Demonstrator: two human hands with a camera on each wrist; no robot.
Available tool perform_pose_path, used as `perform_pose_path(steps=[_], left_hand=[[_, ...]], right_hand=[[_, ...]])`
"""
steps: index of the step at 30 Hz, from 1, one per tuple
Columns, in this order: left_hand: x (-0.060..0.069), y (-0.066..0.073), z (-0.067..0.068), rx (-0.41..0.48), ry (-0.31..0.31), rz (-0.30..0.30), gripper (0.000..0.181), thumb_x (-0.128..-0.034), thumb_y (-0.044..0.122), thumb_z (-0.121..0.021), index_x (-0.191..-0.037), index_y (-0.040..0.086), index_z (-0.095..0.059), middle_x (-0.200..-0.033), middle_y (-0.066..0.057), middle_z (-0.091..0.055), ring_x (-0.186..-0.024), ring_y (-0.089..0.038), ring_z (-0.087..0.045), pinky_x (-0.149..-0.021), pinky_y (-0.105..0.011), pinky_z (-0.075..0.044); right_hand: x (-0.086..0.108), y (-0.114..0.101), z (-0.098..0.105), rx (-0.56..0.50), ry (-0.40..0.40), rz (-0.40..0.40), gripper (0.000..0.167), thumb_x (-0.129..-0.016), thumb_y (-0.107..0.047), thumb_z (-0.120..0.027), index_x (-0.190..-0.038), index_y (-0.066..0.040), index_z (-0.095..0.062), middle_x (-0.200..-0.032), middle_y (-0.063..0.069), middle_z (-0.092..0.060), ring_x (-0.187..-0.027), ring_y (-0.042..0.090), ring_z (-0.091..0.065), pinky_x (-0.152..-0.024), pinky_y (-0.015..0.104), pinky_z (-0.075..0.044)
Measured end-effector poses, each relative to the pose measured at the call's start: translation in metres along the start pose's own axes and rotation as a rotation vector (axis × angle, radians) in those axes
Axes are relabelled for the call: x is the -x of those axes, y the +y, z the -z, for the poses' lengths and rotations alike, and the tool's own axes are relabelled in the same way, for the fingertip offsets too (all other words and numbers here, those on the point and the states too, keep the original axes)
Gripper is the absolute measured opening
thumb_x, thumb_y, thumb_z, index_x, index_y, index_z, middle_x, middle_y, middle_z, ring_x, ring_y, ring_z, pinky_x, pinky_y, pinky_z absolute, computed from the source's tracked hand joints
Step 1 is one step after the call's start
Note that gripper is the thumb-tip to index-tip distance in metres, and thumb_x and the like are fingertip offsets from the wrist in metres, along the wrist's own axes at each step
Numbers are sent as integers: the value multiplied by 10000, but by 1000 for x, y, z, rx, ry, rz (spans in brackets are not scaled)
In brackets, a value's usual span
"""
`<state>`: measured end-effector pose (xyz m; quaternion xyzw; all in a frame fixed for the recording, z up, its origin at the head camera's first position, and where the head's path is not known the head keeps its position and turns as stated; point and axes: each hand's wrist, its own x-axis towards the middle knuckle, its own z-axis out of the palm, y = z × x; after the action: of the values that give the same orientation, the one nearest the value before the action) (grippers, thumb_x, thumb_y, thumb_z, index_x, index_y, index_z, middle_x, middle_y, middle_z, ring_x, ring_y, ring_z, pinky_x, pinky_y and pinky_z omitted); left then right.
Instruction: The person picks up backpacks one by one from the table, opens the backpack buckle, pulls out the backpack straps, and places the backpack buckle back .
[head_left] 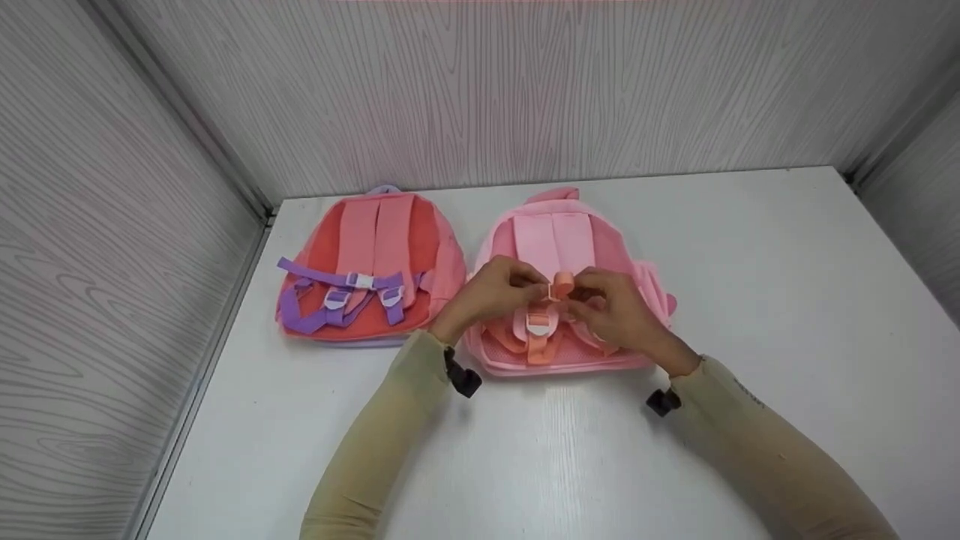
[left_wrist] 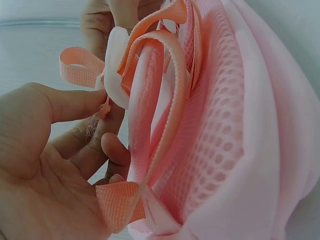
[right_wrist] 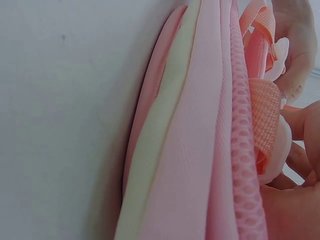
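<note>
A pink backpack [head_left: 536, 232] lies with its shoulder straps facing up, both hands over its middle. My left hand [head_left: 502, 289] pinches the frayed end of an orange strap beside a white plastic buckle [left_wrist: 117, 67]; its thumb and fingertips show close up in the left wrist view. Opposite it, my right hand [head_left: 611, 307] holds the same orange webbing, which stands up in a small loop [left_wrist: 80, 67] between the hands. A second white adjuster [head_left: 538, 324] hangs lower on a shoulder strap. Part of the right fingers is hidden behind the webbing and buckle.
A coral-red backpack [head_left: 427, 232] with purple straps [head_left: 304, 319] and a white clip [head_left: 361, 281] lies just left of the pink one. Both are on a white table [head_left: 750, 300], with wood-grain panels [head_left: 487, 90] behind and at the sides.
</note>
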<state>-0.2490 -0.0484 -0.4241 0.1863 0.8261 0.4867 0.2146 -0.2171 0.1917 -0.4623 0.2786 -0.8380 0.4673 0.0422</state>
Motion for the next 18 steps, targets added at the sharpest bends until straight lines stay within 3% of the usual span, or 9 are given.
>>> perform_pose_path(steps=[11,18], left_hand=[[7,-7,8,-13,-6,53,229,-1040,218,-702,-1205,103,-811,-1140,-43,-784,-1021,-195,-680,-966,-336,-590],[8,-10,7,-9,4,51,218,-1035,216,-708,-1195,109,-810,-1136,-45,-781,-1021,-208,-684,-973,-346,-595]], right_hand=[[2,0,2,27,14,-13,184,-955,-83,-807,-1138,-68,-818,-972,68,-746,-869,195,-654,-808,238,-559],[3,0,0,23,16,-14,180,-952,-28,-790,-1126,-63,-819,-971,75,-752,-854,201,-648,-812,247,-575]])
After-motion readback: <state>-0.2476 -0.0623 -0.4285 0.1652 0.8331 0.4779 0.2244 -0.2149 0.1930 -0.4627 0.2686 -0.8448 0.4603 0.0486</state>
